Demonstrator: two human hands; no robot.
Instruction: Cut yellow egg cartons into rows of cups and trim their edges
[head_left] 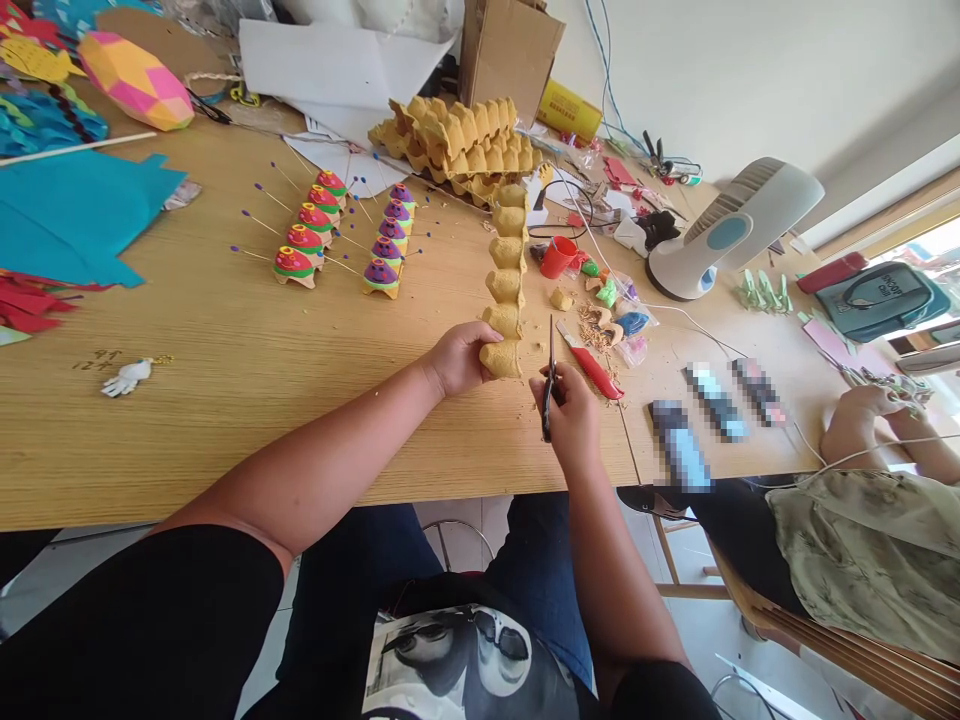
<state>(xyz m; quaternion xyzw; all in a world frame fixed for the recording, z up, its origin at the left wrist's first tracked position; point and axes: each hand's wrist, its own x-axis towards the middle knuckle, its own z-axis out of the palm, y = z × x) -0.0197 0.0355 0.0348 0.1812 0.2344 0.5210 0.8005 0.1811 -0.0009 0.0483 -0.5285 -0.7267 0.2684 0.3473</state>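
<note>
My left hand (466,360) grips the near end of a strip of tan egg carton cups (504,288), which stretches away from me over the table. Wrapped around the handles of dark scissors (551,385) is my right hand (576,412). The scissor blades point away from me, just right of the strip and apart from it. A red-handled knife (596,372) lies to the right of the scissors. Crumbs and cut carton bits (561,298) are scattered nearby.
Two painted carton caterpillars, one red and green (304,235), one purple and yellow (388,240), stand at left. Egg trays (457,145) are stacked behind. A white fan (724,235), red cup (558,257) and several phones (680,445) lie right. Another person's hands (870,415) work at far right.
</note>
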